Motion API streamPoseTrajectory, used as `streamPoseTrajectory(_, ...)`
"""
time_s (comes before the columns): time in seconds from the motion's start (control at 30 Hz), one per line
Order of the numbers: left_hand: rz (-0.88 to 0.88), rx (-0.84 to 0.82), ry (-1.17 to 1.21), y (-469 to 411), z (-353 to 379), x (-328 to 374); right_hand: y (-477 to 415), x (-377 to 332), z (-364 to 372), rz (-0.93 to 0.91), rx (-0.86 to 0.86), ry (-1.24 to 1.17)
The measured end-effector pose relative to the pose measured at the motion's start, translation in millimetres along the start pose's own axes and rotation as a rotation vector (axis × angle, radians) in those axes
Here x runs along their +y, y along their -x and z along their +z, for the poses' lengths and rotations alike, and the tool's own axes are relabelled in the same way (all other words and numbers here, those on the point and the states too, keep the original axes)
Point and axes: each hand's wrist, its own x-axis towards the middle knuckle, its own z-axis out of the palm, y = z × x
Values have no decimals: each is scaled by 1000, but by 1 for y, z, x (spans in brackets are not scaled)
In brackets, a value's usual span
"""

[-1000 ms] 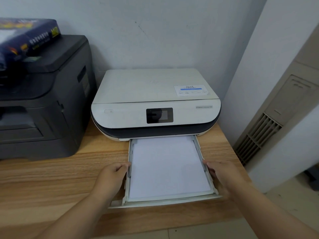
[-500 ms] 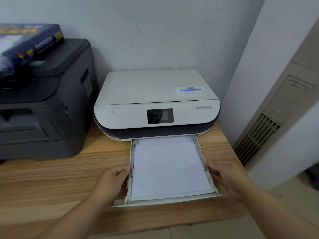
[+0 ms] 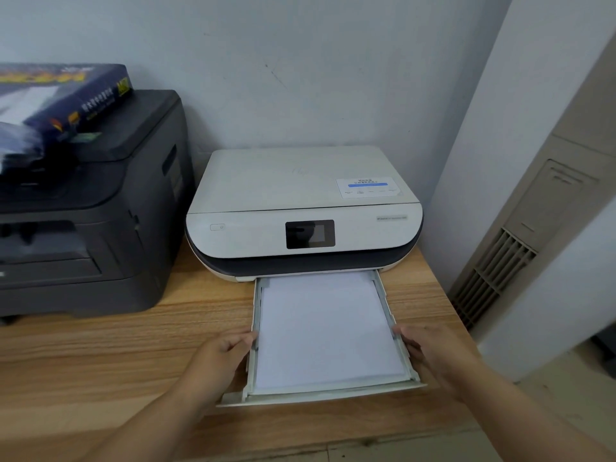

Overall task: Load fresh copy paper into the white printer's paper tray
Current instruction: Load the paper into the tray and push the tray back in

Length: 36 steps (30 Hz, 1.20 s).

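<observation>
The white printer [image 3: 300, 211] stands on a wooden table against the wall. Its paper tray [image 3: 320, 396] is pulled out toward me, and a flat stack of white copy paper [image 3: 325, 331] lies in it. My left hand [image 3: 220, 358] grips the tray's left wall, fingers curled over the rim. Against the tray's right wall rests my right hand [image 3: 430, 351], its fingertips on the rim by the paper's edge.
A large dark grey printer [image 3: 86, 208] stands left of the white one, with a blue wrapped paper ream [image 3: 63, 98] on top. The wooden table [image 3: 100, 355] ends just right of the tray. A beige unit with vent slats [image 3: 493, 281] stands at right.
The tray with both hands on it has slid slightly further into the printer. The view has also tilted a little.
</observation>
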Motion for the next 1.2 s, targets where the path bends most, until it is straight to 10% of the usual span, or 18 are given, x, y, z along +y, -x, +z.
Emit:
streamPoseTrajectory(0.47, 197, -339, -300, 20, -27, -23, 26, 17, -27, -350, -346, 859)
streamPoseTrajectory(1.2, 219, -177, -513, 28, -14, -33, 22, 32, -26, -424, -178, 922)
